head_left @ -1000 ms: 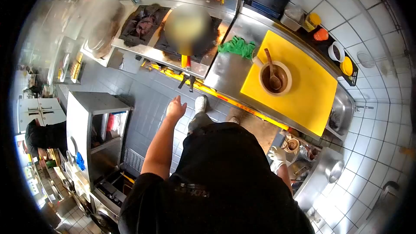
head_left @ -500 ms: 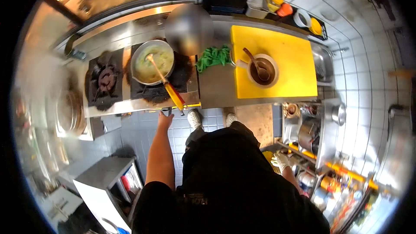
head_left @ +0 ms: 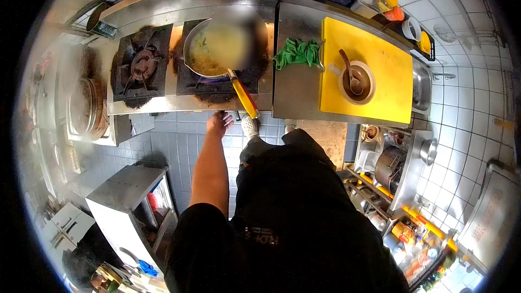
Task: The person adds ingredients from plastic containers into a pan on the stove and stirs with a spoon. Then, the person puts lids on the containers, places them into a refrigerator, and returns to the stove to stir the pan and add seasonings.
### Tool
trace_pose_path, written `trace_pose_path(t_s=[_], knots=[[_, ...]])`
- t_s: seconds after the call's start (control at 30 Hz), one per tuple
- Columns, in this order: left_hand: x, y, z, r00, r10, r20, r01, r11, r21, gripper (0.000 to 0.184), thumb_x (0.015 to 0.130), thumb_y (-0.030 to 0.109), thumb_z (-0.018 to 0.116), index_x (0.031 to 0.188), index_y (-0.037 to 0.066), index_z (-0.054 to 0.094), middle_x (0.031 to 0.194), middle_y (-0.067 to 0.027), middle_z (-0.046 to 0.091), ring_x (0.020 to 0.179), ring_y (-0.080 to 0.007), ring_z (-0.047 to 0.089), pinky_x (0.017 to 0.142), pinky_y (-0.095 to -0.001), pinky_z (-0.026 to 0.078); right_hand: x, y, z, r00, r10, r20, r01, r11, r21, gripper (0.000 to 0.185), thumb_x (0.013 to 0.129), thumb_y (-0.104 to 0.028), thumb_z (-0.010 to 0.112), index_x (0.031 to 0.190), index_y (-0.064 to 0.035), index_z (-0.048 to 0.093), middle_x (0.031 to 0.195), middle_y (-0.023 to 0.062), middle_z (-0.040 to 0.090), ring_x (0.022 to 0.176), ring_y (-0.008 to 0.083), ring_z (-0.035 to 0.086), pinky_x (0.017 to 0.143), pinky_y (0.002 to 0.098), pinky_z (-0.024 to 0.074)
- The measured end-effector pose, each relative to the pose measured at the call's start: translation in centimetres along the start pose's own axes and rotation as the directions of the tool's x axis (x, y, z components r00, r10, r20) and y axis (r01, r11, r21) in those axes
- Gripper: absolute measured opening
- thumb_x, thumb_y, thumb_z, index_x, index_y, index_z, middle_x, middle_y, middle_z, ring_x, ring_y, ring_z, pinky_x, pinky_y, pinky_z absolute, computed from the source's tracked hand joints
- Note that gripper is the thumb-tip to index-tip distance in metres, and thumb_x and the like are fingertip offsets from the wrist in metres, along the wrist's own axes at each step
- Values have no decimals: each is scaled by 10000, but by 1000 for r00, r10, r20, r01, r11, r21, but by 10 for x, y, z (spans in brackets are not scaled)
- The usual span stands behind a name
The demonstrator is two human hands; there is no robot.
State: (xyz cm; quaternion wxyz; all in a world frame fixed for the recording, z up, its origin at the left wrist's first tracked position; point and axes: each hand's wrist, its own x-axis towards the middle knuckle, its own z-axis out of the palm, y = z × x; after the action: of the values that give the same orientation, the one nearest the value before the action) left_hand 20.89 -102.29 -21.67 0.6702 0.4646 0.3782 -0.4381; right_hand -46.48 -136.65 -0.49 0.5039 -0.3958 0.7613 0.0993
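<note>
Right hand gone from view — left hand (head_left: 219, 123) (grip unclear) near yellow pan handle (head_left: 243, 96).

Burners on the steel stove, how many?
2: the left burner is bare; the right burner is under the pan, which hides its middle. No third shows on that stovetop.
</note>
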Motion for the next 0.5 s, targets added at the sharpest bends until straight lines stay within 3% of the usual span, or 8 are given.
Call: trace_pose_path(t_s=[0.1, 0.2, 0.3, 0.33, 0.37, 0.4, 0.43, 0.5], knots=[[-15, -8, 16, 989, 137, -60, -140, 989, -54, 420, 1025, 218, 593, 1414, 110, 477, 1268, -129, 623, 1016, -302, 651, 782, -475, 600, 21, -31, -8, 1000, -8, 0, 8, 999, 39, 323, 987, -347, 650, 1116, -51, 655, 925, 105, 671, 720, 244, 672, 603, 373, 557], [-13, -12, 25, 966, 201, -165, -201, 979, 20, 517, 996, 197, 650, 1459, 130, 431, 1203, -119, 655, 950, -275, 658, 713, -439, 605, 48, -74, -21, 1000, 1, 18, -2, 996, 94, 319, 983, -352, 652, 1096, -55, 661, 902, 96, 665, 705, 238, 666, 594, 372, 550], [-12, -17, 30, 928, 260, -266, -222, 961, 166, 610, 966, 206, 702, 1493, 152, 398, 1182, -122, 667, 903, -259, 661, 661, -412, 597, 129, -97, -62, 976, -35, 217, 40, 999, -18, 304, 989, -341, 632, 1081, -54, 663, 921, 106, 686, 751, 257, 694, 596, 394, 557], [-12, -20, 28, 909, 286, -302, -209, 942, 263, 685, 932, 297, 746, 1501, 139, 401, 1175, -142, 665, 881, -248, 657, 657, -402, 590, 130, -110, -56, 983, -117, 139, 126, 990, -58, 274, 1004, -305, 603, 1096, -53, 660, 926, 100, 696, 776, 249, 707, 595, 374, 558], [6, -26, 13, 870, 354, -343, -189, 883, 430, 743, 910, 363, 752, 1504, 91, 397, 1225, -172, 650, 980, -291, 649, 773, -420, 564, 117, -127, -55, 958, -173, 228, 172, 985, 22, 248, 1008, -268, 594, 1107, -50, 659, 942, 84, 695, 810, 243, 712, 628, 370, 569], [24, -31, -1, 824, 419, -381, -135, 799, 586, 814, 888, 428, 758, 1507, 44, 392, 1275, -202, 635, 1079, -333, 640, 890, -439, 538, 97, -145, -48, 889, -373, 265, 439, 859, -262, 223, 1016, -241, 573, 1112, -59, 658, 952, 81, 695, 829, 227, 711, 637, 358, 565], [41, -35, -14, 772, 480, -416, -53, 701, 711, 895, 866, 493, 764, 1509, -3, 388, 1325, -232, 620, 1178, -375, 631, 1006, -457, 512, 91, -155, -41, 854, -444, 270, 517, 785, -343, 210, 1019, -217, 562, 1126, -64, 659, 964, 79, 695, 844, 213, 710, 646, 351, 564], [-47, -34, 35, 509, 772, -382, -191, 533, 824, 922, 865, 403, 796, 1500, -108, 366, 1518, -315, 431, 1420, -434, 411, 1199, -478, 330, 119, -155, -34, 741, -601, 300, 663, 587, -464, 202, 1017, -185, 560, 1149, -71, 660, 976, 78, 696, 850, 188, 703, 654, 338, 563]])
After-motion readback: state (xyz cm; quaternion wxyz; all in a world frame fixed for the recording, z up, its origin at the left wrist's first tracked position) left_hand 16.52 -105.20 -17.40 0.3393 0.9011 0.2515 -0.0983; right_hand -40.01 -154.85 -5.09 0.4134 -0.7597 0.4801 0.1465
